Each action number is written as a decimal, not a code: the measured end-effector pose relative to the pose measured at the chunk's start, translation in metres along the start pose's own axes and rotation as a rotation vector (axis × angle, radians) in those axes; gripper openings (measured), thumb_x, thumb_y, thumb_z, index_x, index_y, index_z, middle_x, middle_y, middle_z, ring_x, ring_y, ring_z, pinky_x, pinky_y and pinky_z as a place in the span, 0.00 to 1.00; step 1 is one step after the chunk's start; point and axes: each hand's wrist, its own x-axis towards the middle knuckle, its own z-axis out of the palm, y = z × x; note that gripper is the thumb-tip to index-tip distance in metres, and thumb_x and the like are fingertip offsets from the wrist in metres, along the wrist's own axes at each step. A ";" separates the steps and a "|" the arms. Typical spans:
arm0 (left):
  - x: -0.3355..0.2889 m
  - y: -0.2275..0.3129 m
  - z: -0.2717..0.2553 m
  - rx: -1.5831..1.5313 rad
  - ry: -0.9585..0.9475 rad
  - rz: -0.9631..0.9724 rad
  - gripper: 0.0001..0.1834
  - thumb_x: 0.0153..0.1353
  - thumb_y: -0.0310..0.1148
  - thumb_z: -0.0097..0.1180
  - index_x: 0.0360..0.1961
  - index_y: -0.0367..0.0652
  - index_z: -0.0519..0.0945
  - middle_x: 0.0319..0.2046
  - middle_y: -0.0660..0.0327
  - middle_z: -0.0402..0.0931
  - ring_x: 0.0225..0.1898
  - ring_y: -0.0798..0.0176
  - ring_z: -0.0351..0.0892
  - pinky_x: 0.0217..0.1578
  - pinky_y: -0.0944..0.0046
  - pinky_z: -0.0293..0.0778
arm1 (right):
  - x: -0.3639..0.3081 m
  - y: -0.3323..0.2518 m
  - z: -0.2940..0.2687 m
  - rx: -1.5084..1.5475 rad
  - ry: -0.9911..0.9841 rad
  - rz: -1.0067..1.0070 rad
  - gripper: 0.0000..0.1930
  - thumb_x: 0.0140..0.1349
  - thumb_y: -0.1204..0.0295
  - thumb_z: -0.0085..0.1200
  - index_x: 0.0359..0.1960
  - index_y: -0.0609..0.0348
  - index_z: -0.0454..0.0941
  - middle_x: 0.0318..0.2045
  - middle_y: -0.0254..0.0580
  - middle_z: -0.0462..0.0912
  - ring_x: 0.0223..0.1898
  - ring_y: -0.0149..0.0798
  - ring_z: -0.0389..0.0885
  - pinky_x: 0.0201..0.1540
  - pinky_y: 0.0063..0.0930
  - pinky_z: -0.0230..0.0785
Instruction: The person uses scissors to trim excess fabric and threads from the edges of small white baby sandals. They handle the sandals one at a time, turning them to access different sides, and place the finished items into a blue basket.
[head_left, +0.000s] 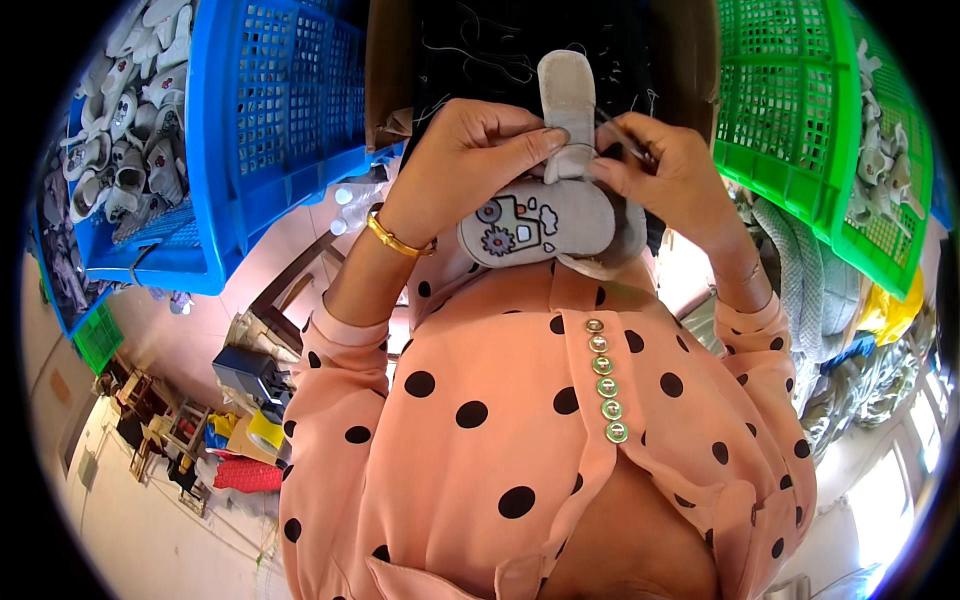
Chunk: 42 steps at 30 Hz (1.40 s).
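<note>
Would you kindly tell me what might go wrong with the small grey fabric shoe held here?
The thin, dark, blurred tool in the right hand might slip and mark the pale, rounded fabric strap or jab the left hand. Loose white threads on the black surface could cling to the small grey fabric shoe.

Loose pale threads [472, 50] lie scattered over the black surface [600, 30] between 2 brown sides [692, 60].

A blue crate [212, 150] stood to my left, bottles [362, 196] near it, a green crate [847, 140] to my right, a yellow bag [890, 308] near that one.
</note>
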 end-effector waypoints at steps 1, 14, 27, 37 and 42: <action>-0.001 0.000 0.002 -0.044 -0.005 -0.017 0.12 0.63 0.35 0.59 0.32 0.35 0.84 0.23 0.65 0.79 0.25 0.80 0.75 0.27 0.78 0.72 | -0.001 0.004 0.004 0.027 -0.031 -0.012 0.14 0.59 0.63 0.62 0.35 0.62 0.78 0.17 0.29 0.67 0.21 0.21 0.61 0.23 0.19 0.57; -0.016 0.002 0.003 -0.244 -0.062 -0.157 0.13 0.61 0.37 0.61 0.34 0.37 0.83 0.24 0.66 0.79 0.25 0.79 0.75 0.24 0.80 0.70 | -0.002 0.006 0.006 0.161 -0.253 -0.035 0.13 0.64 0.64 0.57 0.34 0.64 0.75 0.19 0.31 0.72 0.24 0.22 0.69 0.26 0.19 0.62; -0.030 0.008 0.012 -0.214 0.177 -0.163 0.14 0.60 0.40 0.63 0.27 0.40 0.85 0.20 0.64 0.79 0.22 0.76 0.77 0.23 0.79 0.69 | -0.023 -0.019 0.003 -0.878 0.108 -0.494 0.21 0.56 0.48 0.57 0.23 0.52 0.68 0.13 0.36 0.69 0.15 0.40 0.71 0.18 0.31 0.61; -0.033 0.007 0.018 -0.075 0.211 -0.038 0.17 0.62 0.38 0.60 0.24 0.34 0.84 0.16 0.65 0.76 0.19 0.80 0.72 0.20 0.80 0.69 | -0.024 -0.033 0.006 -0.973 0.127 -0.525 0.20 0.53 0.51 0.60 0.21 0.51 0.66 0.13 0.34 0.68 0.16 0.39 0.71 0.19 0.30 0.62; -0.033 0.009 0.023 -0.083 0.235 -0.043 0.17 0.62 0.38 0.60 0.25 0.33 0.84 0.16 0.65 0.77 0.18 0.80 0.72 0.19 0.79 0.68 | -0.026 -0.046 0.001 -1.145 0.131 -0.597 0.20 0.53 0.49 0.58 0.20 0.50 0.67 0.11 0.30 0.67 0.15 0.32 0.71 0.22 0.26 0.60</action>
